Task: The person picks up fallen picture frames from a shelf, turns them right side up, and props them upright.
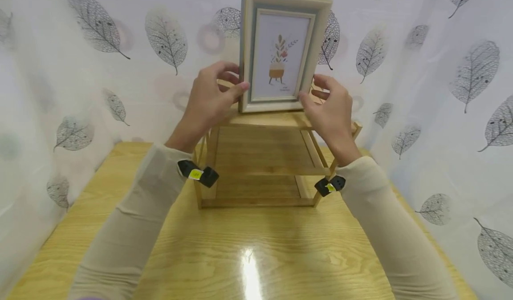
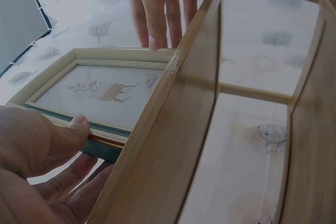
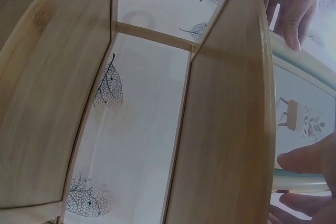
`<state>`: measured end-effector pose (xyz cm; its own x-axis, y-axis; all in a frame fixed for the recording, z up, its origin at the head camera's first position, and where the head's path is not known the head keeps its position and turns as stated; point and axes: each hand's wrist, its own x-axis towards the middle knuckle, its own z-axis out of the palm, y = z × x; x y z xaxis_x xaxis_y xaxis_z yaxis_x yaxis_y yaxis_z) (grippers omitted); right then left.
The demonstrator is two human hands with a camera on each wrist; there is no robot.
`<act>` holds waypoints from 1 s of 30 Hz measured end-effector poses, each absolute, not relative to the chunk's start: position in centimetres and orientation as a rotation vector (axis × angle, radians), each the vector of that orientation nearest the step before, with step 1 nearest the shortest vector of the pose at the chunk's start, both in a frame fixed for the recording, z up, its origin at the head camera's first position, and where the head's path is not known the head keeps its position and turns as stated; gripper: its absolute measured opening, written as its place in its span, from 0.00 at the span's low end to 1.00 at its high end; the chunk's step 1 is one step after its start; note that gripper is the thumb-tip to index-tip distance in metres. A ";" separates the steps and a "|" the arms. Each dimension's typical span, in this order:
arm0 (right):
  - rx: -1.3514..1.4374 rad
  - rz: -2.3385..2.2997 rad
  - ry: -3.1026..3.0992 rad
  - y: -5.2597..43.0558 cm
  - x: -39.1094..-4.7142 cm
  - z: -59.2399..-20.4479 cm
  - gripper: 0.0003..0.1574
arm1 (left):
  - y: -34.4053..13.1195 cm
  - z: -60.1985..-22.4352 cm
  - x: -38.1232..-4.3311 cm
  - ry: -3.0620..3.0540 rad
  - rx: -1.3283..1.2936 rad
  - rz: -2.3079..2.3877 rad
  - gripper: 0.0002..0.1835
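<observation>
A picture frame, cream with a blue-green inner band and a plant print, stands upright at the top of a wooden shelf rack. My left hand grips its left edge near the bottom, thumb on the front and fingers behind. On the opposite side my right hand pinches the lower right edge with the thumb in front. The left wrist view shows the frame's lower edge right at the rack's top board. In the right wrist view the thumb lies over the frame's front.
The rack has several tiers and slanted side legs, and stands on a glossy wooden table. Behind and on both sides hangs a white curtain printed with dark leaves. A black camera strap sits on each wrist.
</observation>
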<state>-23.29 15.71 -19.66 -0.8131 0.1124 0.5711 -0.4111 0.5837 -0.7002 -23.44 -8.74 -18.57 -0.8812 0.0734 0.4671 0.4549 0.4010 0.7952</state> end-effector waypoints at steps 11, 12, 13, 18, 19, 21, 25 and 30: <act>0.310 1.257 -2.246 14.9 -23.4 -20.0 0.30 | -8.6 -18.5 -23.3 -2.301 -0.482 -1.472 0.20; 0.307 1.255 -2.249 14.9 -23.4 -20.0 0.30 | -8.6 -18.5 -23.3 -2.305 -0.484 -1.470 0.19; 0.303 1.250 -2.251 14.9 -23.4 -20.0 0.31 | -8.6 -18.5 -23.3 -2.308 -0.486 -1.468 0.19; 0.283 1.263 -2.262 14.9 -23.4 -20.2 0.32 | -8.4 -18.6 -23.2 -2.337 -0.486 -1.475 0.19; 0.289 1.275 -2.261 14.9 -23.3 -20.2 0.32 | -8.3 -18.6 -23.2 -2.342 -0.484 -1.479 0.20; 0.305 1.299 -2.261 14.8 -23.4 -20.2 0.33 | -8.2 -18.6 -23.2 -2.354 -0.478 -1.484 0.20; 0.312 1.277 -2.289 14.6 -23.3 -20.2 0.35 | -8.0 -18.6 -23.2 -2.364 -0.473 -1.484 0.21; 0.329 1.198 -2.356 14.4 -23.0 -20.3 0.37 | -7.8 -18.7 -23.1 -2.351 -0.480 -1.469 0.20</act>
